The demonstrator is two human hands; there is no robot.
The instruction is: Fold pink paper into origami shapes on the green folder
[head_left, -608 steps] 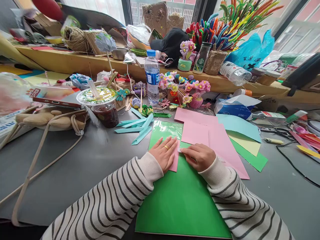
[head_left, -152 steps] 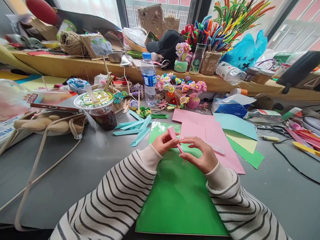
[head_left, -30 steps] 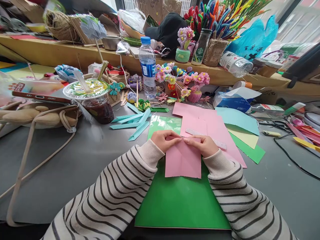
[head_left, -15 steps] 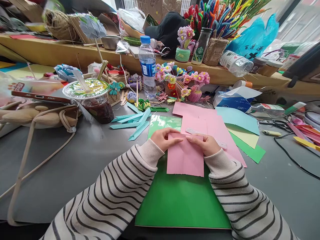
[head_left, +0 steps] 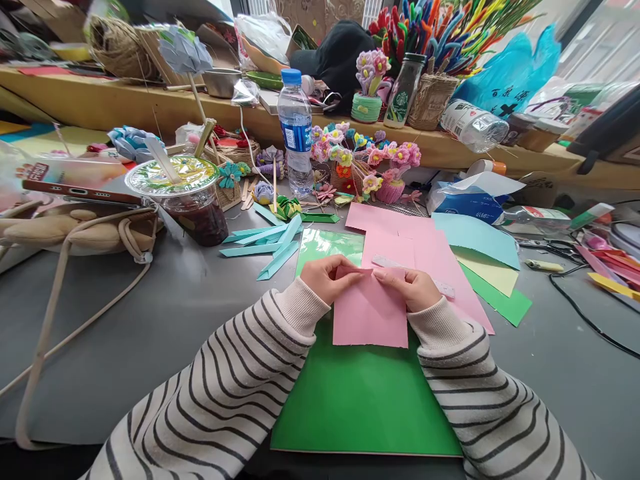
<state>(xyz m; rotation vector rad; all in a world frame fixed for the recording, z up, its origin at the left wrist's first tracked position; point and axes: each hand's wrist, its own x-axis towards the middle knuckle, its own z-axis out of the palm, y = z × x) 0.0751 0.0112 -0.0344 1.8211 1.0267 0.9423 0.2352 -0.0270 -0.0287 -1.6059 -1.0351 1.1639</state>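
A square sheet of pink paper (head_left: 370, 317) is held up over a glossy green board (head_left: 365, 400). My left hand (head_left: 327, 279) pinches its top left edge between thumb and fingers. At the top right, my right hand (head_left: 410, 287) pinches the same edge, the two thumbs close together. A narrow strip along the top is bent over under the thumbs. Behind my hands lie larger pink sheets (head_left: 455, 287), with a pale ruler-like strip (head_left: 444, 289) on them, partly hidden by my right hand.
Folded turquoise paper strips (head_left: 280, 250) lie to the left, beside a lidded drink cup (head_left: 193, 207). A water bottle (head_left: 296, 137) and crocheted flowers (head_left: 367, 157) stand behind. Blue, cream and green sheets (head_left: 493, 293) lie right, near scissors (head_left: 555, 250) and a black cable (head_left: 585, 320).
The pink sheet's top edge has been bent further over between my thumbs and fingers, and its lower edge has risen slightly. Both hands stay in nearly the same place.
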